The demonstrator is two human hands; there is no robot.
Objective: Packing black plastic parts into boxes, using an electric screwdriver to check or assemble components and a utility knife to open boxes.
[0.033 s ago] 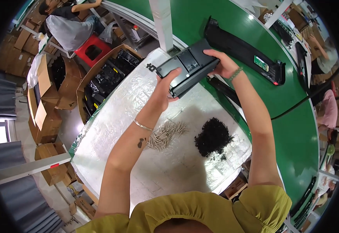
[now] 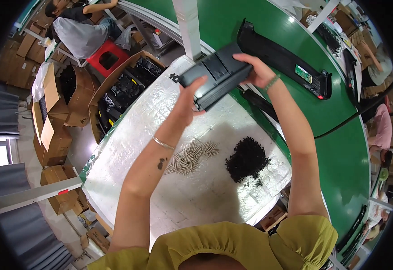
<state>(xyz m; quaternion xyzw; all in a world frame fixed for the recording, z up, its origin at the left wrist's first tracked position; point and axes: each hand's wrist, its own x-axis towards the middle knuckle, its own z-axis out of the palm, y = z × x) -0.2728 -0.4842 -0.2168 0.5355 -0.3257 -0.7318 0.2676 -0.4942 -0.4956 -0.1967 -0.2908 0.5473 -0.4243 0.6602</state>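
Note:
Above the far edge of the wrapped white work surface [image 2: 196, 189], I hold a boxy black plastic housing [image 2: 219, 74] tilted in the air. My left hand [image 2: 188, 102] grips its near left end, thumb on the upper face and fingers underneath. Around the right end is my right hand [image 2: 259, 72], its thumb side on top and the other fingers partly hidden. Small prongs stick out at the housing's left corner. Below it lie a heap of thin metal pins [image 2: 194, 157] and, further right, a pile of tiny black parts [image 2: 247, 159].
A long black plastic panel [image 2: 282, 58] with a small green circuit board lies on the green table [image 2: 336, 139]. A white post [image 2: 188, 27] rises just beyond the housing. On the left stand a carton of black parts [image 2: 126, 92] and a red stool [image 2: 107, 59]. Other people sit further off.
The housing and both hands have shifted very slightly to the left. Both hands keep their grip, and the piles on the surface look the same.

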